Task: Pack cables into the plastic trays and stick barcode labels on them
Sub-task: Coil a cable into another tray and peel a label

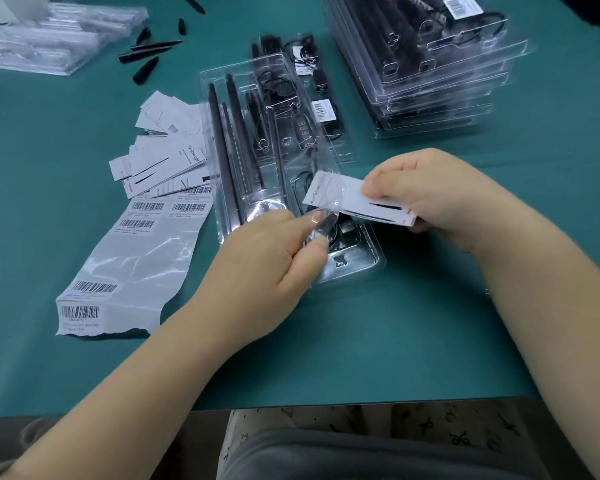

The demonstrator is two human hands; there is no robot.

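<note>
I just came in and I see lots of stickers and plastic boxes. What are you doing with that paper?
A person is working at a green table. The right hand holds a white card, and the left hand pinches a clear film at the card's near end. Under the hands lies an open plastic tray with dark rods and cables. A barcode label sheet lies at the left, and a stack of filled trays stands behind.
</note>
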